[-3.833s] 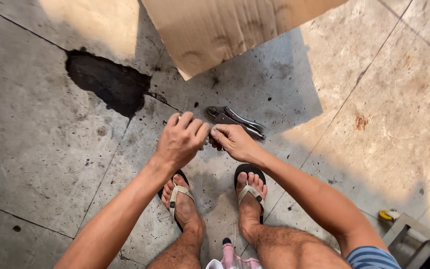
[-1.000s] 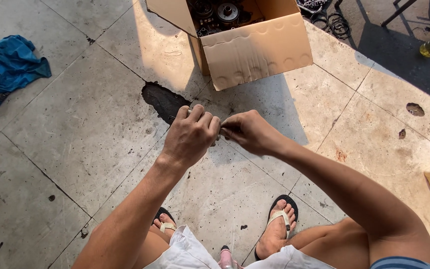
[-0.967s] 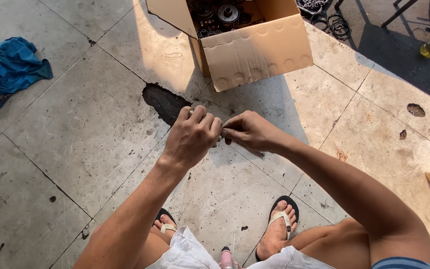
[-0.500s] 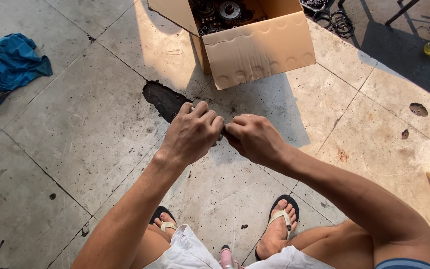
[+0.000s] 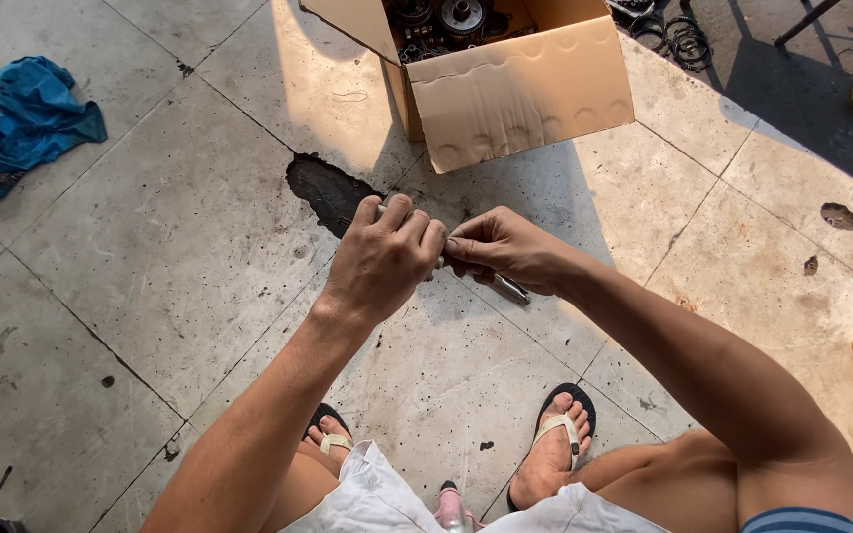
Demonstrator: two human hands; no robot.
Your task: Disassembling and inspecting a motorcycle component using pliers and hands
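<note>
Above the tiled floor (image 5: 150,247), before the cardboard box (image 5: 520,94) | left hand (image 5: 382,259) fisted round a slim metal tool (image 5: 511,288) | right hand (image 5: 501,252) pinching it closed | tool looks stiff, light, perhaps greasy; best gripped along the shaft.

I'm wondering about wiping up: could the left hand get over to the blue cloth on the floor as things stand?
Probably not without leaning or letting go. The left hand is clenched around a small metal part that the right hand also grips, and the blue cloth lies far off to the left across bare floor.
</note>
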